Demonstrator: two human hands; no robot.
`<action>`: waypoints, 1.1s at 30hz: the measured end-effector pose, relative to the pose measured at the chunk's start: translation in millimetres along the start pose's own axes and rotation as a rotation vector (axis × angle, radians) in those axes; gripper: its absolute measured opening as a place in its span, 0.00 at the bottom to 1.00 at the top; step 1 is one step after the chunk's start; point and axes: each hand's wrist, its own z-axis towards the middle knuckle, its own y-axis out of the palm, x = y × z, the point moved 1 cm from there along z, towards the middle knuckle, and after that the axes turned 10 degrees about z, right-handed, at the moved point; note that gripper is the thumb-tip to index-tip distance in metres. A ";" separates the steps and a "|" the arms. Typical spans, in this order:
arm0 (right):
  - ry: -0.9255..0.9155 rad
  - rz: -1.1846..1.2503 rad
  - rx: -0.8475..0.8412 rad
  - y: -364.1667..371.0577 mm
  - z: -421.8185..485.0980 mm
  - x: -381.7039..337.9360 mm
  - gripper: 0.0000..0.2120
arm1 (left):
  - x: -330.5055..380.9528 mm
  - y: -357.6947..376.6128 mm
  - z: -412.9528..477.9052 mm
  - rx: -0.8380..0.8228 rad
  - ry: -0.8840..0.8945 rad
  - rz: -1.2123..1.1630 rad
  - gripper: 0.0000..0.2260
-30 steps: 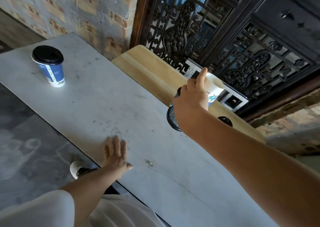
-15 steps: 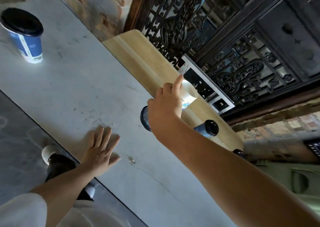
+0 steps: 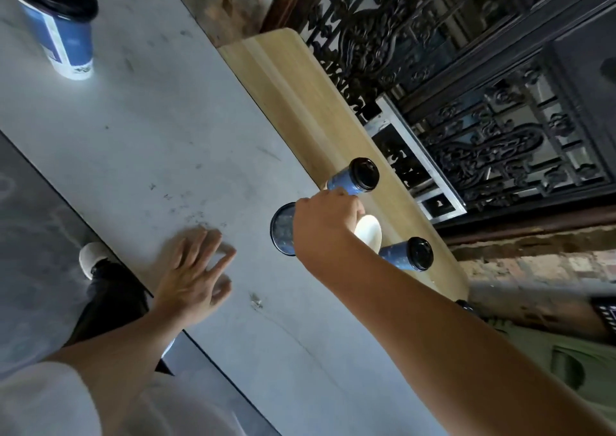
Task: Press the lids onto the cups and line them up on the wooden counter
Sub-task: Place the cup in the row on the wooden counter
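Just then, the right hand (image 3: 325,222) gripped the held cup (image 3: 282,230), tipped sideways at the wooden counter's (image 3: 300,95) edge. The far cup (image 3: 353,177) stood just beyond its knuckles, and the near cup (image 3: 406,255) just right. The left hand (image 3: 196,269) lay flat, fingers spread, on the grey table (image 3: 166,135).

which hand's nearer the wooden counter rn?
Right. The right hand grips a cup at the near edge of the wooden counter. The left hand rests flat on the grey table, apart from it.
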 end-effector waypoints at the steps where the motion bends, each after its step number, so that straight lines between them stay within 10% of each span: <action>1: -0.014 -0.002 -0.006 -1.3 2.5 -0.9 0.14 | 0.4 -0.6 -0.5 -0.003 -0.005 -0.005 0.31; 12: -0.123 0.003 -0.346 -0.5 1.4 -11.8 0.23 | 0.8 -4.1 1.2 0.027 -0.053 -0.013 0.27; 33: -0.120 0.124 -0.330 1.1 -5.2 -8.1 0.22 | -0.7 -7.5 1.0 -0.003 -0.037 -0.032 0.27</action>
